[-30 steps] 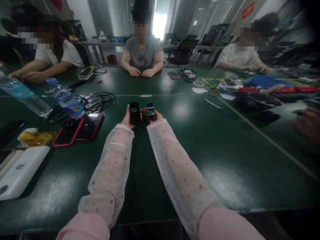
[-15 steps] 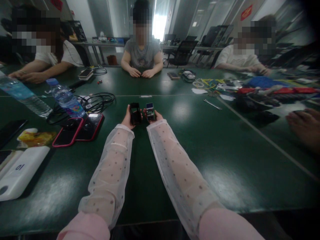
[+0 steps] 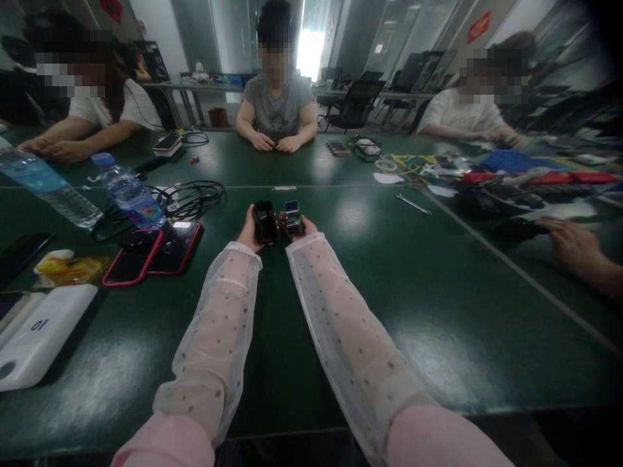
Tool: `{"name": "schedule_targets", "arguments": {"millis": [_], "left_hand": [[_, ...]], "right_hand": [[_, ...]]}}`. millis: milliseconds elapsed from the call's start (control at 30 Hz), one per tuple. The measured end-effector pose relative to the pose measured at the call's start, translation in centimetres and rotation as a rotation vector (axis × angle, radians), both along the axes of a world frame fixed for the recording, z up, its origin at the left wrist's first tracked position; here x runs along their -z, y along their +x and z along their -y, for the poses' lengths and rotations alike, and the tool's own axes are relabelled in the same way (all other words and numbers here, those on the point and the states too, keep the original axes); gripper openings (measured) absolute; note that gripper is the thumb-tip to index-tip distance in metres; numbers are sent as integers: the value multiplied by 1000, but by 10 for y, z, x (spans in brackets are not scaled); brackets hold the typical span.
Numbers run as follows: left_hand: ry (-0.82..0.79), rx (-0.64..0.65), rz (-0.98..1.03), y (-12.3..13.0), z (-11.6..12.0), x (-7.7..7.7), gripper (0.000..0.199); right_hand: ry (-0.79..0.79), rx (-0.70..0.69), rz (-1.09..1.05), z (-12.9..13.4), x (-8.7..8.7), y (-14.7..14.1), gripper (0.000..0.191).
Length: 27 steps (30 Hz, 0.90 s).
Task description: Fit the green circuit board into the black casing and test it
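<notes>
Case (image 3: 267,229) and circuit board (image 3: 293,219), hand-held.
Left fingers (image 3: 250,224) clamp the case, right fingers (image 3: 307,226) the circuit board alongside; slack grip could drop either onto the surface (image 3: 374,279) beneath.

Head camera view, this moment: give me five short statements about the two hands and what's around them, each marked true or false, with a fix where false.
1. The left hand holds a black casing. True.
2. The right hand holds a small circuit board with a screen. True.
3. The circuit board sits inside the black casing. False: it is held beside the casing, outside it.
4. A wrench lies on the table, to the right of both hands. True.
5. Nothing lies to the left of the hands. False: a red-edged phone lies there, among other things.
</notes>
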State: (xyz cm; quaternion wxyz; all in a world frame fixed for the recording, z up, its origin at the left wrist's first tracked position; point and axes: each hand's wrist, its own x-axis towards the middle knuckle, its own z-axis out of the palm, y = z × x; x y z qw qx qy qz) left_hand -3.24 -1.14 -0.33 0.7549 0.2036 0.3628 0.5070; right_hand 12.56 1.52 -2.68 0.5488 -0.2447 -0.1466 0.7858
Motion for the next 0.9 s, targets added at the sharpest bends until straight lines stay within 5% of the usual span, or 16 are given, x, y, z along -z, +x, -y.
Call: {"name": "schedule_targets", "arguments": {"millis": [900], "left_hand": [[-14,-4,8,0,-1,1,67]], "right_hand": [[-14,-5,19,0,-1,-1,38]]}}
